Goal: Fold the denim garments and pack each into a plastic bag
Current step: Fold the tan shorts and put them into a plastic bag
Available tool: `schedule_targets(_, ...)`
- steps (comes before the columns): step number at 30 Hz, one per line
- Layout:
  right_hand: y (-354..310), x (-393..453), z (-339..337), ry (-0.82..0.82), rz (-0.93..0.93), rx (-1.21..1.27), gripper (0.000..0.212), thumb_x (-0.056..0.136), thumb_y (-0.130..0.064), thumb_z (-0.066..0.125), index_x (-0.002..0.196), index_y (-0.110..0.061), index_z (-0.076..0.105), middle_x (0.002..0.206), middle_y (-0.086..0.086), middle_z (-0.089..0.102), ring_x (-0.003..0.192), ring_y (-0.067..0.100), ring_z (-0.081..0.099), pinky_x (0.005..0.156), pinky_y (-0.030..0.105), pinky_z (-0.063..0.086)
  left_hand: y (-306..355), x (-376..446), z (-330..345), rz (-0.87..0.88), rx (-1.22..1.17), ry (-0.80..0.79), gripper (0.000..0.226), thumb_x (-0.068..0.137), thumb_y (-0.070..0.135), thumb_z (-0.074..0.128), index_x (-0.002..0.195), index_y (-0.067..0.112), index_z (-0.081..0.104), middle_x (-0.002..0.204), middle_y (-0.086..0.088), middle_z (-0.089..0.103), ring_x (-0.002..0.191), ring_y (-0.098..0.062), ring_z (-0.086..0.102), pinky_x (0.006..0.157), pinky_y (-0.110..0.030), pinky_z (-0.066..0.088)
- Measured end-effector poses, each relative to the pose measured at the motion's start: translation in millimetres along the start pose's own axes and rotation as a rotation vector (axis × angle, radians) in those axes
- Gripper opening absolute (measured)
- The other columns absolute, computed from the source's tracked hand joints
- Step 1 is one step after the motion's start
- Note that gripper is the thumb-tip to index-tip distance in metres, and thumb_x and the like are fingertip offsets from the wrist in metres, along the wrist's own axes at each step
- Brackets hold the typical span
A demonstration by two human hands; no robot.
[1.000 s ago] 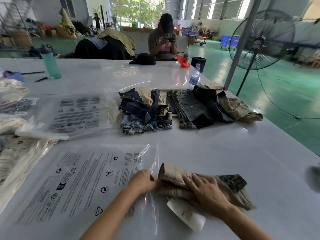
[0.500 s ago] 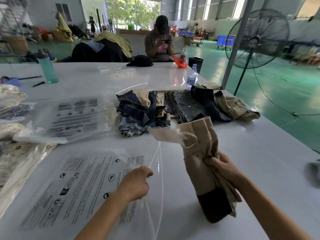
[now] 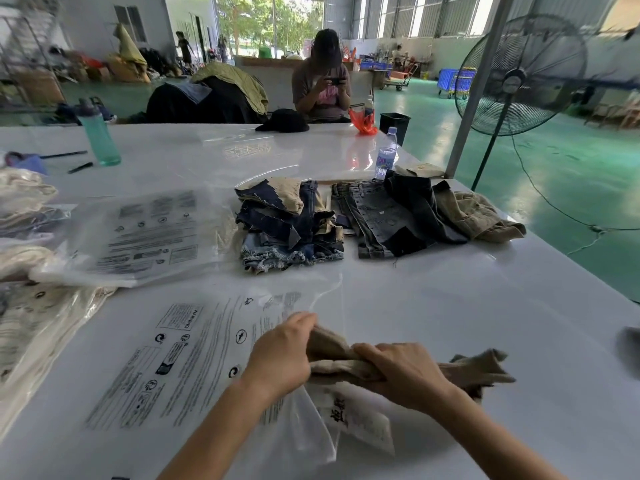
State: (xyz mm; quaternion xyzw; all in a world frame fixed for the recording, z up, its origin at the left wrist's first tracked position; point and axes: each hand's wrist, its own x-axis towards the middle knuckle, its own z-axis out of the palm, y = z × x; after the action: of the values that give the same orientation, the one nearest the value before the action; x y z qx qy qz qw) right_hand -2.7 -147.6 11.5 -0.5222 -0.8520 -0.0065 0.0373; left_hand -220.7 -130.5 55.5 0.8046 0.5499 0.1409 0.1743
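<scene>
A folded beige denim garment [image 3: 481,370] lies low on the white table [image 3: 450,306], its left end at the mouth of a clear printed plastic bag [image 3: 180,362]. My right hand [image 3: 401,374] grips the garment's middle. My left hand [image 3: 282,356] holds the bag's open edge against the garment's left end. A white paper tag [image 3: 360,417] hangs from the garment below my hands. A stack of folded blue denim [image 3: 287,226] and a spread pile of dark and beige garments [image 3: 415,216] lie farther back.
Filled bags [image 3: 145,233] and more packed garments [image 3: 31,317] crowd the left side. A teal bottle [image 3: 98,133], a water bottle [image 3: 386,157] and pens stand at the back. A person sits at the far edge. A standing fan [image 3: 519,74] is beyond the table's right edge.
My right hand has brought the beige garment down from upright to flat at the bag's mouth. My left hand has shifted right to meet its end.
</scene>
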Motion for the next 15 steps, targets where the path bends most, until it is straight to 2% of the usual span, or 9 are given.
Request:
schedule_targets(2, -14.9, 4.5, -3.0, 0.081, -0.056, -0.014, 0.046, 0.083, -0.063, 0.044, 0.114, -0.031, 0.055, 0.086, -0.005, 0.069, 0.074, 0.022, 0.065, 0.054, 0.028, 0.035, 12.6, -0.3, -1.4, 0.031, 0.031, -0.081, 0.046, 0.077, -0.001, 0.047, 0.12, 0.015, 0.05, 0.124, 0.003, 0.053, 0.106, -0.019, 0.056, 0.089, -0.032, 0.048)
schedule_targets(3, -22.1, 8.3, -5.3, 0.065, -0.039, 0.026, 0.045, 0.079, -0.062, 0.045, 0.108, -0.03, 0.056, 0.085, -0.003, 0.069, 0.074, 0.023, 0.064, 0.054, 0.028, 0.033, 19.5, -0.7, -1.8, 0.042, 0.036, -0.121, 0.046, 0.076, -0.001, 0.047, 0.119, 0.014, 0.05, 0.123, 0.002, 0.053, 0.109, -0.022, 0.056, 0.091, -0.035, 0.048)
schedule_targets(5, -30.6, 21.0, -6.1, 0.017, 0.034, 0.126, 0.045, 0.075, -0.059, 0.046, 0.102, -0.024, 0.057, 0.09, 0.005, 0.069, 0.082, 0.03, 0.062, 0.06, 0.027, 0.03, 33.2, -1.2, -1.3, 0.073, 0.044, -0.181, 0.039, 0.074, -0.001, 0.046, 0.111, 0.012, 0.051, 0.12, -0.002, 0.054, 0.11, -0.025, 0.056, 0.089, -0.035, 0.048)
schedule_targets(7, -34.8, 36.3, -4.8, -0.054, 0.081, 0.185, 0.036, 0.082, -0.04, 0.053, 0.106, -0.013, 0.056, 0.101, 0.014, 0.066, 0.094, 0.037, 0.06, 0.066, 0.029, 0.032, 44.5, -1.8, -0.7, 0.081, 0.06, -0.212, 0.031, 0.073, 0.0, 0.047, 0.1, 0.014, 0.047, 0.114, -0.004, 0.055, 0.104, -0.027, 0.057, 0.078, -0.028, 0.044)
schedule_targets(10, -45.4, 54.0, 1.9, -0.121, 0.115, 0.278, 0.038, 0.09, -0.022, 0.051, 0.124, -0.004, 0.049, 0.12, 0.02, 0.058, 0.11, 0.037, 0.055, 0.082, 0.036, 0.04, 49.5, 2.2, -0.2, 0.015, 0.128, -0.195, 0.039, 0.076, 0.001, 0.05, 0.114, 0.01, 0.048, 0.121, -0.006, 0.052, 0.11, -0.029, 0.054, 0.08, -0.031, 0.042)
schedule_targets(12, -55.3, 62.7, 9.5, -0.153, 0.129, 0.266, 0.043, 0.095, -0.018, 0.046, 0.133, 0.001, 0.041, 0.131, 0.02, 0.051, 0.12, 0.035, 0.049, 0.093, 0.038, 0.035, 47.3, 4.2, 3.1, -0.02, 0.165, -0.205, 0.052, 0.077, 0.001, 0.05, 0.128, 0.009, 0.044, 0.131, -0.005, 0.048, 0.116, -0.029, 0.052, 0.091, -0.034, 0.045)
schedule_targets(15, -66.0, 72.4, 11.9, -0.182, 0.078, 0.32, 0.041, 0.095, -0.016, 0.046, 0.131, 0.002, 0.042, 0.132, 0.022, 0.047, 0.119, 0.035, 0.048, 0.093, 0.038, 0.035, 38.6, 4.1, 5.7, -0.054, 0.207, -0.203, 0.053, 0.077, 0.001, 0.049, 0.129, 0.01, 0.042, 0.134, -0.004, 0.046, 0.119, -0.028, 0.05, 0.094, -0.035, 0.043)
